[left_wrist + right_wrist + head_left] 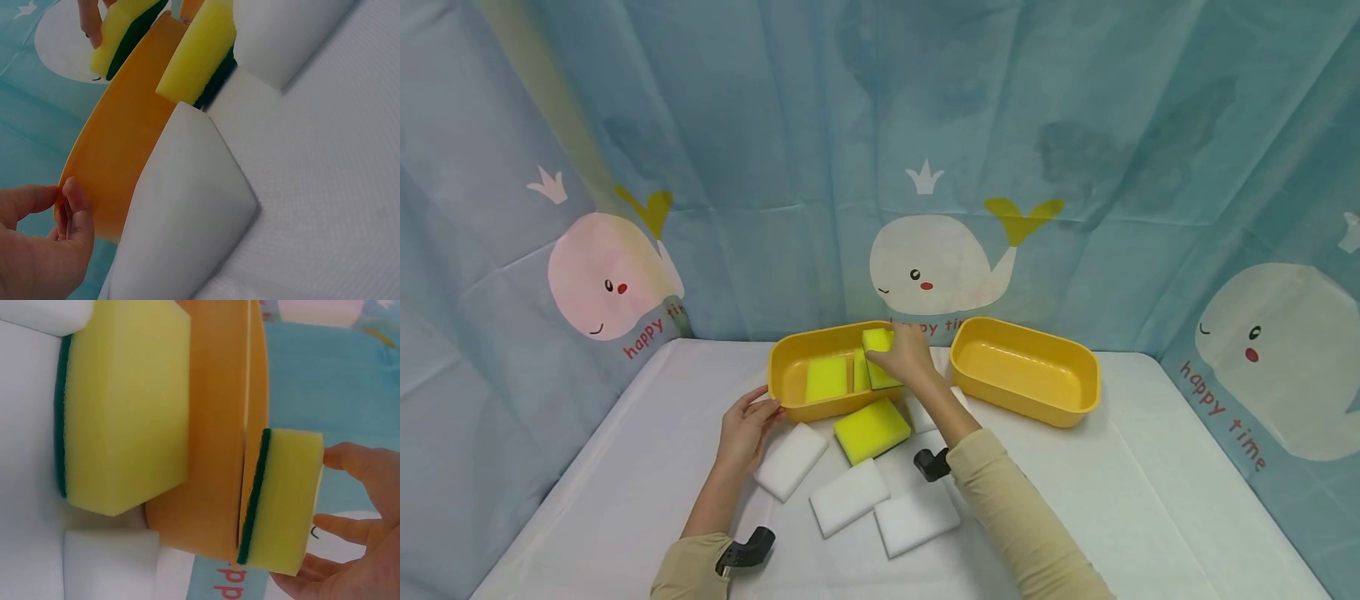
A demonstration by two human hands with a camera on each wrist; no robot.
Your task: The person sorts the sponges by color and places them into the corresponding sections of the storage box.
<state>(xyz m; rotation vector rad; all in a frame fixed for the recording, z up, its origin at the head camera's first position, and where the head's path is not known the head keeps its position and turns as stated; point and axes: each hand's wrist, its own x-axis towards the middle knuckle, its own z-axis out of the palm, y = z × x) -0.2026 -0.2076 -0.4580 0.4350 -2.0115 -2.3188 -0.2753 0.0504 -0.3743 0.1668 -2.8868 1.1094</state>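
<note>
My right hand [912, 357] holds a yellow sponge with a green scouring side [284, 500] over the right end of the left yellow bin [820, 411]. In the right wrist view its fingertips press the yellow foam, and the green side faces the bin's rim. My left hand [747, 432] pinches the bin's rim at the front left corner, thumb and fingers on either side. Inside lie yellow sponges [826, 379], partly hidden by the right hand. Another yellow-green sponge [871, 428] leans near the bin's front wall, next to a white sponge [187, 200].
A second yellow bin [1026, 362] stands to the right, its floor bare. Several white sponges lie in front of the left bin, among them one in the middle [850, 497] and one nearer me [917, 521]. A blue whale-print curtain [820, 250] hangs behind the table.
</note>
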